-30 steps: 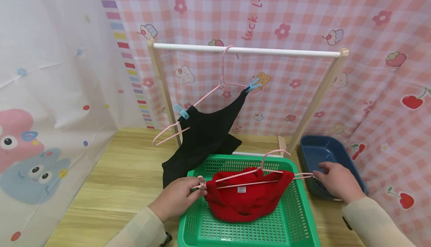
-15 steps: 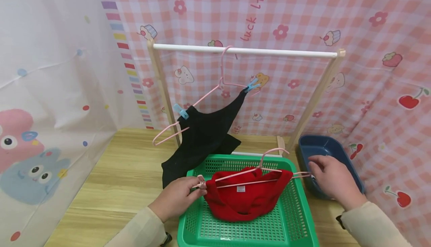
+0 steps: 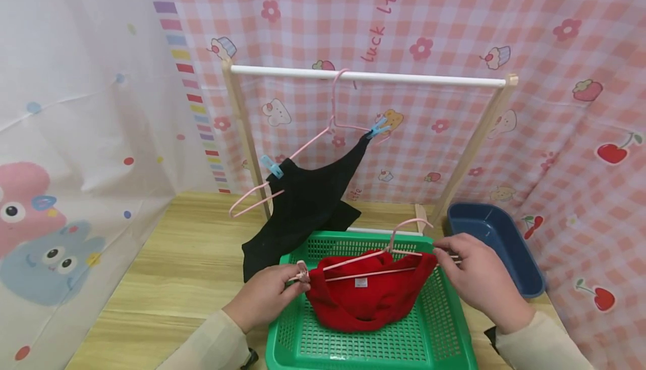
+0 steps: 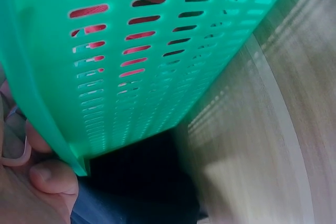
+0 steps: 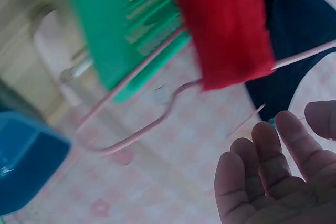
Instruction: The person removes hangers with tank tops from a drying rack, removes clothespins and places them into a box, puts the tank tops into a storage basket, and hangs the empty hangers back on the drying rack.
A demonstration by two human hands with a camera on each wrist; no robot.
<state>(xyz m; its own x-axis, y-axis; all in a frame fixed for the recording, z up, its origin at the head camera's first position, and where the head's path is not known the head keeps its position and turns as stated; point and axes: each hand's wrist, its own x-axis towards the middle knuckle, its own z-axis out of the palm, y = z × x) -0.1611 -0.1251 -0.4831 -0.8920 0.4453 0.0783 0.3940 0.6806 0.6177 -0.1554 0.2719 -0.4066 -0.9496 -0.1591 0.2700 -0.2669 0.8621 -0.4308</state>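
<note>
Red fabric of the sleeveless top (image 3: 370,311) is draped on the pink hanger (image 3: 355,261) over the green basket (image 3: 273,347), lower centre. The hanger end is pinched by the left hand (image 3: 270,290); nothing is grasped by the right hand (image 3: 483,276). The hanger should be held level while the strap (image 3: 428,263) is straightened.

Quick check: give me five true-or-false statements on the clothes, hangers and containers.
The black top hangs from the white rod. True.
The left grip holds the pink hanger carrying the red top. True.
That hanger is hooked over the rod. False: it is off the rod.
Blue clothespins fasten the black top. True.
The dark-blue basin is left of the green basket in the head view. False: the basin is right of it.
</note>
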